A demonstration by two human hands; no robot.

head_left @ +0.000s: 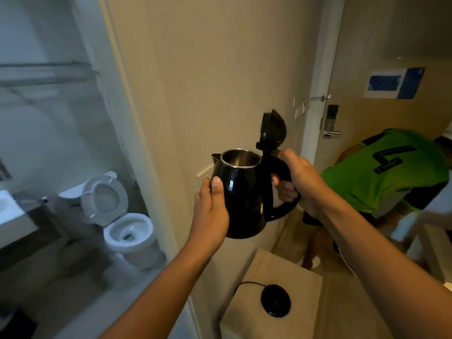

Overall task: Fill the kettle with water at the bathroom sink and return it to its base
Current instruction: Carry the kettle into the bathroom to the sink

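Note:
A black electric kettle (244, 194) is held up in the air in front of a beige wall, its lid (273, 129) flipped open and its steel rim showing. My right hand (297, 178) grips the handle on the kettle's right side. My left hand (210, 209) is pressed against the kettle's left side and underside, thumb on the body. The round black base (275, 300) with its cord lies on a small beige table (300, 277) below the kettle. Part of a white sink (8, 207) shows at the far left inside the bathroom.
A glass panel on the left looks into the bathroom, where a white toilet (124, 223) stands with its seat up. A person in a green shirt (389, 172) bends over at the right, near a door with a lock (331, 121).

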